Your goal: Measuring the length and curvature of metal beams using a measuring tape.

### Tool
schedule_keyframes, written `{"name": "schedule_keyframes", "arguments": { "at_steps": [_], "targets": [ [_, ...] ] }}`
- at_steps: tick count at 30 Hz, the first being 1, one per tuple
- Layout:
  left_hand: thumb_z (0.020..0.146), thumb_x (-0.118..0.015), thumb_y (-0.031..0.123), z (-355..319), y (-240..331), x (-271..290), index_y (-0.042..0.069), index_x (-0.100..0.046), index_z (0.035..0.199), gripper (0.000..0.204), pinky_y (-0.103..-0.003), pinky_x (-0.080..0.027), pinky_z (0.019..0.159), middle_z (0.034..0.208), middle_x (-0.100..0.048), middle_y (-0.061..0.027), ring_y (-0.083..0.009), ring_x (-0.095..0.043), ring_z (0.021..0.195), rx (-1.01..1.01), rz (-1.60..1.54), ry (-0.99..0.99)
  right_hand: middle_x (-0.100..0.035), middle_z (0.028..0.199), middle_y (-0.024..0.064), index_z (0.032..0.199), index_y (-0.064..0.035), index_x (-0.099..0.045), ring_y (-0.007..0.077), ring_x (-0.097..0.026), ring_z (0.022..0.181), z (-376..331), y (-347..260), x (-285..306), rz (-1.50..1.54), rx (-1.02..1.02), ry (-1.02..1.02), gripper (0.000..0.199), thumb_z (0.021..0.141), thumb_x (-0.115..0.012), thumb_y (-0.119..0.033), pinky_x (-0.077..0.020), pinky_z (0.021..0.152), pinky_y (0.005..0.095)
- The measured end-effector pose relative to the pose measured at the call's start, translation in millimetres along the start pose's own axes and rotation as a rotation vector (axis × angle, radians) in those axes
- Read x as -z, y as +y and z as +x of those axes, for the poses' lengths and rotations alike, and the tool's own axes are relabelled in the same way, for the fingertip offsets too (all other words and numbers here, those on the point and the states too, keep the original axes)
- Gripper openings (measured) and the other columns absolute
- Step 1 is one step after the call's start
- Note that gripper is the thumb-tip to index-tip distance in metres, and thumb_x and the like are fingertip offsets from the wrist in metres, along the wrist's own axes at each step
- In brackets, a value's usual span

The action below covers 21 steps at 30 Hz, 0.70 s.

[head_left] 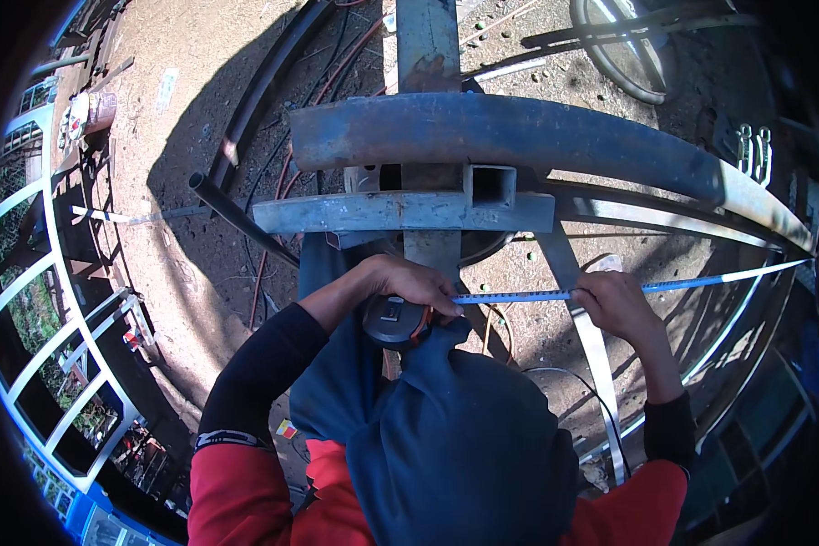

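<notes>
My left hand (414, 284) is closed around a black tape measure (389, 324) with orange-red on its side. Its pale measuring blade (514, 297) is pulled out to the right. Farther along, my right hand (617, 308) pinches the blade, which continues past it toward the right edge of the view. Just beyond my hands lies a grey steel bar (337, 214), with the open end of a square tube (493, 187) showing at it. Behind these stretches a wide, curved steel piece (519, 132). Dark blue cloth (469, 446) hangs below my hands.
A heavy upright beam (426, 41) runs away under the curved steel. To the left are a dark round pipe (232, 214), a dark steel length (255, 100), a bucket (100, 111) and a white metal frame (50, 218). A wheel rim (601, 64) lies far right. Cables (328, 77) cross the ground.
</notes>
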State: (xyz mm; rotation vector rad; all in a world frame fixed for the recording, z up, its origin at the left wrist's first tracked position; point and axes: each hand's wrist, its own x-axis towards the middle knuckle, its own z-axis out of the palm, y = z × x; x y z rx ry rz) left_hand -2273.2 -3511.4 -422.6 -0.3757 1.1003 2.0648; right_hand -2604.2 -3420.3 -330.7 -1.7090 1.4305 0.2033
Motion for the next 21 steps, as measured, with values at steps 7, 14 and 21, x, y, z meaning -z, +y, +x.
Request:
{"name": "schedule_keyframes", "arguments": {
  "at_steps": [7,14,21],
  "targets": [
    [0.096,-0.061,0.04,31.4,-1.7,-5.4,0.004,-0.066,0.105,0.038,-0.028,-0.045,0.08,0.087,-0.061,0.0008,-0.0101,-0.055,0.084,-0.05,-0.173,0.035,-0.064,0.077,0.0171,0.084,-0.0048,-0.065,0.0373,-0.063,0.08,3.9,5.0,2.8,-0.011,-0.061,-0.03,0.016,0.088,-0.063,-0.02,-0.0478,0.072,0.0479],
    [0.095,-0.062,0.036,50.6,-9.9,-8.6,0.001,-0.06,0.118,0.042,-0.028,-0.047,0.076,0.094,-0.062,-0.002,-0.0093,-0.057,0.084,-0.057,-0.173,0.131,-0.065,0.078,0.0164,0.084,-0.0039,-0.065,0.0356,-0.065,0.082,12.3,-7.2,-13.1,-0.042,0.011,-0.091,0.019,0.089,-0.063,-0.022,-0.0501,0.075,0.0471],
    [0.097,-0.059,0.038,47.5,-19.3,-1.8,0.003,-0.066,0.102,0.036,-0.029,-0.049,0.072,0.086,-0.066,-0.004,-0.0108,-0.06,0.078,-0.047,-0.095,0.065,-0.066,0.083,0.0183,0.089,-0.0034,-0.065,0.0363,-0.066,0.087,12.1,-9.6,-19.0,-0.049,-0.013,-0.118,0.016,0.089,-0.064,-0.019,-0.0508,0.078,0.0466]
  ]
}}
